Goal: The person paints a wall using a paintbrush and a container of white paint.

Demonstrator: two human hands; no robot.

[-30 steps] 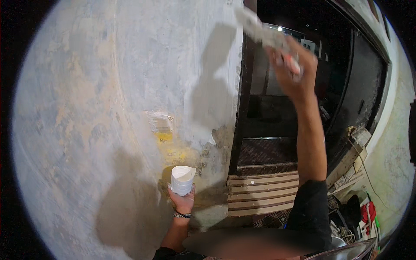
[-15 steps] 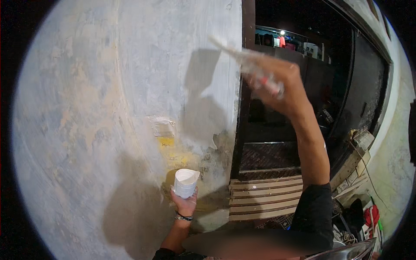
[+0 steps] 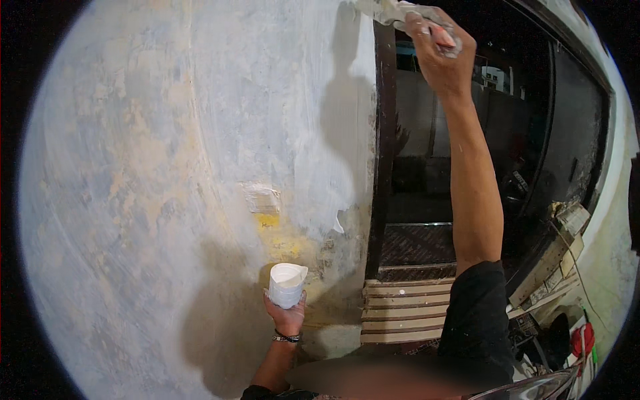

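My left hand (image 3: 287, 317) grips a white plastic measuring jug (image 3: 286, 293) from beneath and holds it upright near the wall. A pouring lip shows at its right, and pale stuff coats its inside. High up by the top of the dark door frame (image 3: 385, 153), my right hand (image 3: 443, 50) is closed around a smeared putty knife (image 3: 443, 35) with a reddish handle. Its whitish blade points left to the wall's edge; whether it touches there I cannot tell. The wall (image 3: 267, 100) carries patchy grey-white and beige coating, with a bare yellow patch (image 3: 280, 247) lower down.
Right of the wall is a dark doorway with glass (image 3: 427, 167). A slatted wooden bench (image 3: 403, 313) stands below it. Scrap boards (image 3: 547, 287) lean at the right, above a clutter with a red item (image 3: 582, 340). A shiny curved rim (image 3: 533, 387) shows at the lower right.
My right hand has risen with the putty knife from mid-door height to the top of the view. My left hand stays nearly still with the jug; the view has shifted slightly.
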